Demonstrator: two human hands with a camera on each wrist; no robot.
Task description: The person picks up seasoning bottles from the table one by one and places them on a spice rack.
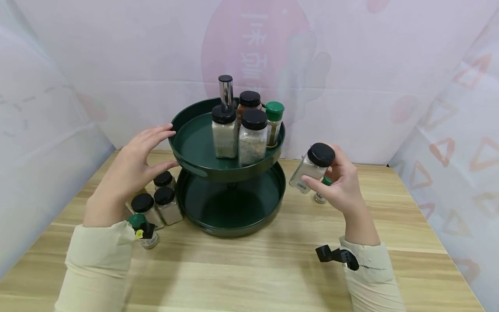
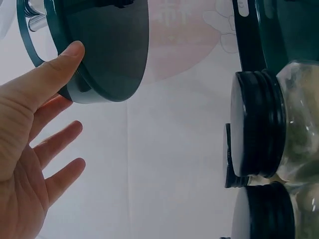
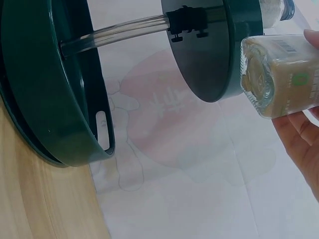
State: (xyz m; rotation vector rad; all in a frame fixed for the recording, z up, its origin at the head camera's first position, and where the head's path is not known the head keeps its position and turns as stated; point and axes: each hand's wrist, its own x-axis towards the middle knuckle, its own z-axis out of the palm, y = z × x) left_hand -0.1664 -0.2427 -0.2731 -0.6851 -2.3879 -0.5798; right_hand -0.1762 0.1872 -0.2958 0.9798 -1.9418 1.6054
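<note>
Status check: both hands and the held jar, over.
Left hand touching upper tray. Right hand gripping black-lidded jar, tilted, off table. Possibly in the way: containers on tray's right side.

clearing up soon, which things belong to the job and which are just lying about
Likely job things:
jar in right hand
green stand
jars on its top tier

Just on the table, perhaps for later:
black-lidded jars
green-lidded jars

Rack: mid-frame, on worktop
Upper tray: above lower tray, four jars from centre to right
Left jars: on worktop, left of rack
Held jar: in right grip, right of upper tray
Right jar: on worktop, right of lower tray
</note>
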